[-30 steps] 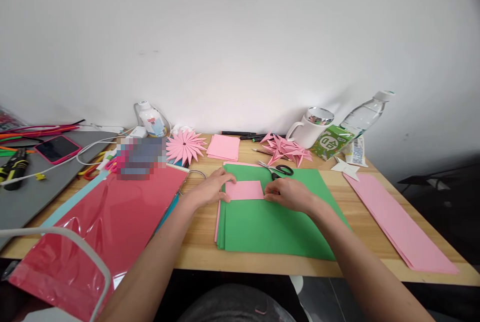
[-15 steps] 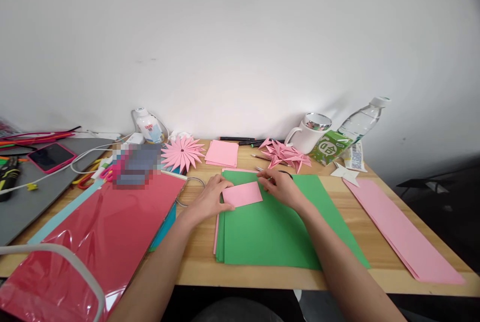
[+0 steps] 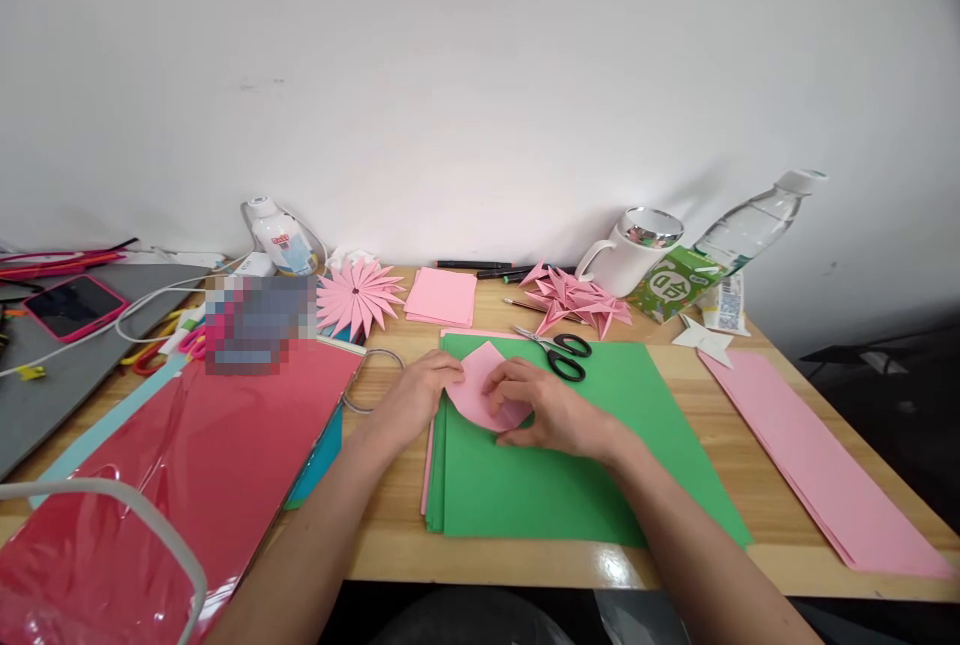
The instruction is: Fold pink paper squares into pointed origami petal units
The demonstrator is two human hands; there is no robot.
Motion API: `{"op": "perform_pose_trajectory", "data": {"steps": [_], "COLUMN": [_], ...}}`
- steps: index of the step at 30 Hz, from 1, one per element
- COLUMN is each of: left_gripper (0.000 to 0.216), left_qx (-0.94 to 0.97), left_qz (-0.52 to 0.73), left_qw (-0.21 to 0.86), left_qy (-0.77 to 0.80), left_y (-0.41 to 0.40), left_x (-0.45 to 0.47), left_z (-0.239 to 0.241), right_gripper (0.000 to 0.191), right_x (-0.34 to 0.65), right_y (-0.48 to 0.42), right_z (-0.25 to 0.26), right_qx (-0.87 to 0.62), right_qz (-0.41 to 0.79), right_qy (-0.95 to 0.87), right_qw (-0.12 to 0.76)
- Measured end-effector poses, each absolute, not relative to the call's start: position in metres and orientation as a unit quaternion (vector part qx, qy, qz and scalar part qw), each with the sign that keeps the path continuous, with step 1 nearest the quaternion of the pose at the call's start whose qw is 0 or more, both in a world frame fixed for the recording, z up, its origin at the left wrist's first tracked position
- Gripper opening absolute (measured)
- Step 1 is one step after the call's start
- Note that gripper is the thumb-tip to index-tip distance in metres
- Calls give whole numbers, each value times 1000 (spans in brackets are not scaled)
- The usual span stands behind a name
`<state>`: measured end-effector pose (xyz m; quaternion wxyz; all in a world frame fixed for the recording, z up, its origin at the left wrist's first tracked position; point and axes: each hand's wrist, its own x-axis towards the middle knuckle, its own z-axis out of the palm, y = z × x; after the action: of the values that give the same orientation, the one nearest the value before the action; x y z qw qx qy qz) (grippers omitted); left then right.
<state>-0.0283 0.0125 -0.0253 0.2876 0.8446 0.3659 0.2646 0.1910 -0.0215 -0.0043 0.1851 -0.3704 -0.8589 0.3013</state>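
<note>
The left hand (image 3: 417,395) is pinching the pink paper (image 3: 472,387). The right hand (image 3: 553,412) is touching it, its grip unclear.

We have a small pink paper (image 3: 472,387), its surface curved, one corner pointing away from us. It sits over the green stack's (image 3: 585,470) upper left, between our left fingers (image 3: 445,365) and right fingers (image 3: 513,389).

white mug (image 3: 626,263) beside green carton (image 3: 673,283), clear bottle (image 3: 754,228) just behind. pink-cased phone (image 3: 76,307) on gray board (image 3: 71,385), far left. white bottle (image 3: 283,241) near wall (image 3: 480,95).
</note>
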Motion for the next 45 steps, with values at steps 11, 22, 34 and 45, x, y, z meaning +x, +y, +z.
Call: {"op": "perform_pose_trajectory", "data": {"steps": [11,22,34,45], "left_gripper": [25,26,22,6], "left_qx": [842,792,804,875], "left_qz": [211,181,190,211], "left_qw": [337,418,383,151], "left_qy": [364,407,414,409], "left_y": [-1,-4,-1,-31], "left_x": [-22,-15,-12,-8], "left_z": [-5,-9,-11,-8], "right_gripper": [18,17,23,14], "right_x": [194,194,189,188], "right_y": [-20,-19,-17,-16], "right_z": [-6,-5,-13,-17], "right_qx": [-405,-398,-443,-448], "right_qz": [353,360,343,361], "right_qy": [-828,-831,-805,-789], "right_qw": [158,149,197,216]}}
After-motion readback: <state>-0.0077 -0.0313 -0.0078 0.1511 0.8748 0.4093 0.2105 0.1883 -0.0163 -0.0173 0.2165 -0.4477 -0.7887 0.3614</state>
